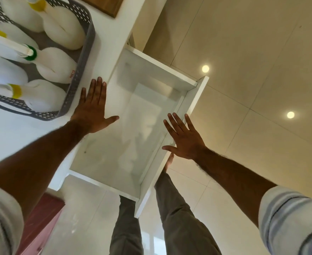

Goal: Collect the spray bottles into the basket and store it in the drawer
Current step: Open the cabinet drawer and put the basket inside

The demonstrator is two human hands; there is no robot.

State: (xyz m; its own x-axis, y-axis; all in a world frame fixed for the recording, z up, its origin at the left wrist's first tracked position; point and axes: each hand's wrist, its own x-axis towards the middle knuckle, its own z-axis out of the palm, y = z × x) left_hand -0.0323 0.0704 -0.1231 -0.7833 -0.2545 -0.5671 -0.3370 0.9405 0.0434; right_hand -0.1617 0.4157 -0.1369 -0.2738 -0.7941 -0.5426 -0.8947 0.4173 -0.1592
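A grey perforated basket stands on the white counter at the upper left, holding several white spray bottles with yellow and green collars. Below the counter's edge a white drawer is pulled out, with nothing inside it. My left hand hovers flat with fingers spread, just right of the basket's near corner and not touching it. My right hand is open with spread fingers above the drawer's front panel.
Glossy beige floor tiles reflect two ceiling lights to the right of the drawer. My legs in grey trousers stand below the drawer front. A dark red and pink surface lies at lower left. A wooden board rests on the counter's far end.
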